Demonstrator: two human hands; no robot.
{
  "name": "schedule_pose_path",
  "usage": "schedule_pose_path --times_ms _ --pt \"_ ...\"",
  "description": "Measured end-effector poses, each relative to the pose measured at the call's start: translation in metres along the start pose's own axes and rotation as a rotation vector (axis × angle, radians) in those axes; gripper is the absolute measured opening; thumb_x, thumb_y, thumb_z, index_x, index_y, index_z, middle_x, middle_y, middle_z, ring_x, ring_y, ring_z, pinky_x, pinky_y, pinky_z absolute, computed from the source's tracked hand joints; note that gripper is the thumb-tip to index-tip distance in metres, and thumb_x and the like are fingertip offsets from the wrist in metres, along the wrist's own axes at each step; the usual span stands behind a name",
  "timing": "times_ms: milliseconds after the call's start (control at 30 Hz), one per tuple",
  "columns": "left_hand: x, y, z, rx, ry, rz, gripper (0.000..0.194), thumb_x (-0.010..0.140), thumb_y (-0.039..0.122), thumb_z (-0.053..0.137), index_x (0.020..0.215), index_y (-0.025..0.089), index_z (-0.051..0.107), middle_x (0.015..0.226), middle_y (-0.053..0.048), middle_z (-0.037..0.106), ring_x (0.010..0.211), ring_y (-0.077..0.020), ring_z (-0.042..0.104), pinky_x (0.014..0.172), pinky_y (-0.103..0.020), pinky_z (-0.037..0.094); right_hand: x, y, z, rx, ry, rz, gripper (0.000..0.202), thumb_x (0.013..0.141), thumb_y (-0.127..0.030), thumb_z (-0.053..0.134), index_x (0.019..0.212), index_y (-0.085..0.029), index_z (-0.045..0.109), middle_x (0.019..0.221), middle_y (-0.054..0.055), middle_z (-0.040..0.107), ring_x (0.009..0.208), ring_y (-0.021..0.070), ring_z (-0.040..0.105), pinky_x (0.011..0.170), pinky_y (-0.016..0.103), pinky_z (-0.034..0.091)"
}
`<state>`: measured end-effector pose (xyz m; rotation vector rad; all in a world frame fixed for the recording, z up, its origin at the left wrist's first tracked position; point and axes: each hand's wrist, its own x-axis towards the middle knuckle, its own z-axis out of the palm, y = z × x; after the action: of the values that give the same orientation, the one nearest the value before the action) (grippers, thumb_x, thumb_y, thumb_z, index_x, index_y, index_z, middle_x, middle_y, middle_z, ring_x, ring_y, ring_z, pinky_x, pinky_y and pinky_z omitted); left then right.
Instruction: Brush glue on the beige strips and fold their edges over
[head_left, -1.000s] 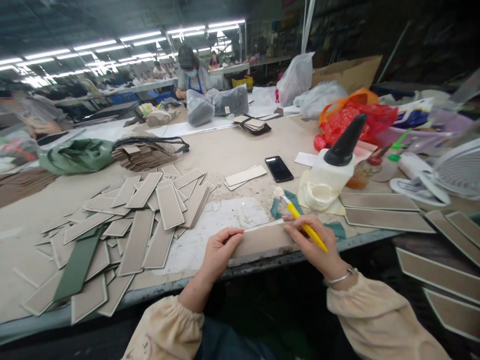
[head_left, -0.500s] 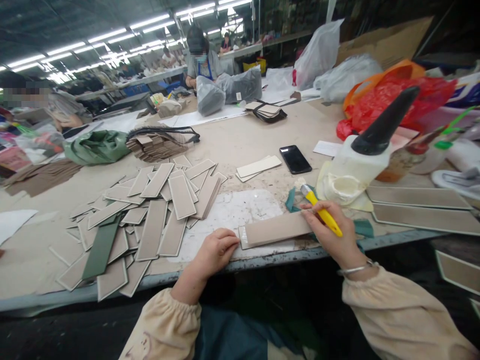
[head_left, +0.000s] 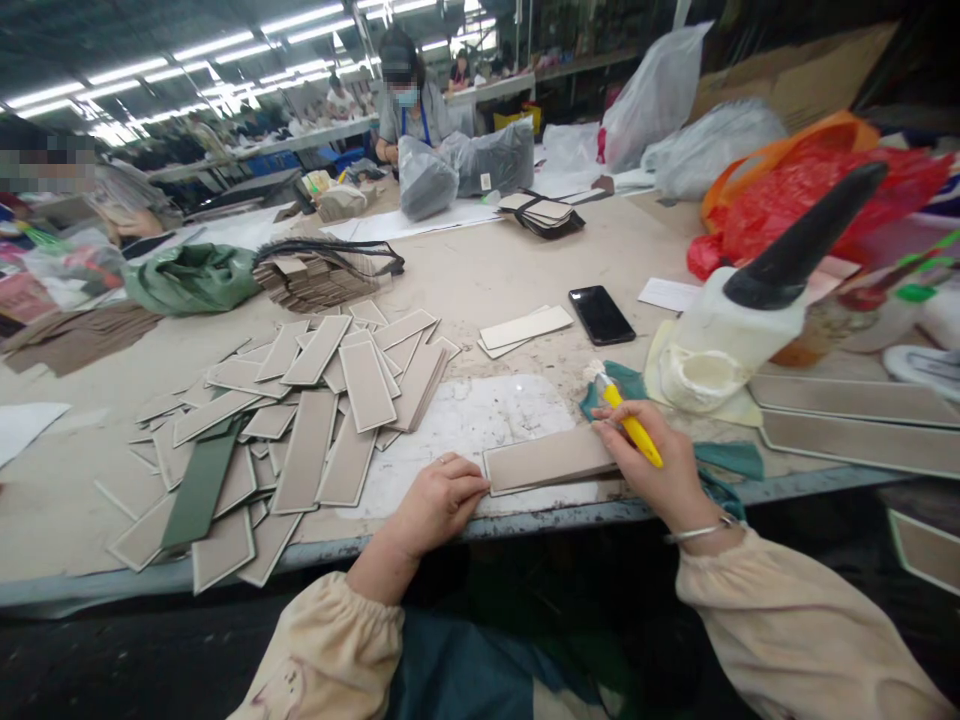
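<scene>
A long beige strip with a pale edge (head_left: 547,459) lies on the white patch at the front edge of the table. My left hand (head_left: 444,500) pinches its left end between thumb and fingers. At the strip's right end my right hand (head_left: 654,460) grips a yellow-handled brush (head_left: 636,428), bristles pointing up and away. Its fingertips also touch the strip's far end. Behind the brush lies a green cloth (head_left: 626,384). A white glue bottle (head_left: 701,370) with a wide cut opening and a black spout stands right of it. What lies beneath the strip is mostly hidden.
Left of my hands spreads a loose heap of beige pieces (head_left: 304,455) with one green strip (head_left: 201,485). Two cream strips (head_left: 525,330) and a black phone (head_left: 601,315) lie beyond. More edged strips (head_left: 862,430) lie at right. A co-worker (head_left: 409,100) sits across the table.
The upper beige strip has shifted left, now covering the pale strip end that showed before beside my left hand. My right hand has moved slightly left with the brush. The view has shifted a little.
</scene>
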<state>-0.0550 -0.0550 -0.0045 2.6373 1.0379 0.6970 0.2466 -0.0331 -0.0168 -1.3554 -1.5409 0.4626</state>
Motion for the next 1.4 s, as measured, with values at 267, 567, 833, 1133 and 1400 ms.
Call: schedule_pose_path --times_ms 267,567,833,1133,1400 --pt "0.0001 0.0027 -0.0005 -0.004 0.012 -0.009 0.020 0.090 0.015 0.052 0.089 0.018 0.071 0.086 -0.007 0.068 0.079 -0.0157 0.059 0.072 -0.030 0.051 0.0013 -0.0018 -0.0009 -0.046 -0.002 -0.024 0.014 0.083 -0.030 0.065 0.091 -0.025 0.053 0.097 0.001 0.072 0.092 0.0218 0.070 0.082 0.035 0.055" --pt "0.0003 0.0019 0.0020 0.000 0.007 -0.039 0.015 0.090 0.022 0.057 0.086 0.018 0.071 0.085 -0.007 0.067 0.078 -0.0155 0.058 0.073 -0.029 0.050 0.0006 0.0007 -0.0015 -0.087 -0.017 -0.056 0.014 0.084 -0.029 0.064 0.093 -0.025 0.054 0.097 0.000 0.071 0.092 0.0212 0.070 0.079 0.033 0.055" --pt "0.0005 0.0021 0.0024 0.007 0.020 -0.032 0.016 0.090 0.023 0.057 0.085 0.018 0.071 0.084 -0.006 0.067 0.076 -0.0151 0.058 0.071 -0.028 0.050 0.0008 0.0004 -0.0023 -0.086 -0.009 -0.074 0.015 0.084 -0.029 0.065 0.092 -0.025 0.053 0.097 0.000 0.072 0.092 0.0208 0.070 0.080 0.032 0.055" --pt "0.0003 0.0013 0.0026 0.026 0.019 -0.023 0.015 0.090 0.022 0.058 0.085 0.017 0.071 0.084 -0.006 0.067 0.077 -0.0154 0.058 0.070 -0.028 0.049 -0.0008 0.0019 -0.0001 -0.095 -0.017 -0.066 0.014 0.084 -0.030 0.064 0.093 -0.025 0.054 0.097 0.001 0.072 0.091 0.0223 0.070 0.078 0.035 0.055" --pt "0.0024 0.0044 0.0007 0.034 0.039 -0.009 0.015 0.089 0.022 0.058 0.083 0.017 0.071 0.084 -0.006 0.067 0.075 -0.0145 0.057 0.070 -0.027 0.050 0.0001 -0.0002 -0.0001 -0.118 -0.010 -0.067 0.013 0.085 -0.033 0.063 0.092 -0.025 0.055 0.096 0.002 0.071 0.090 0.0220 0.070 0.077 0.033 0.055"
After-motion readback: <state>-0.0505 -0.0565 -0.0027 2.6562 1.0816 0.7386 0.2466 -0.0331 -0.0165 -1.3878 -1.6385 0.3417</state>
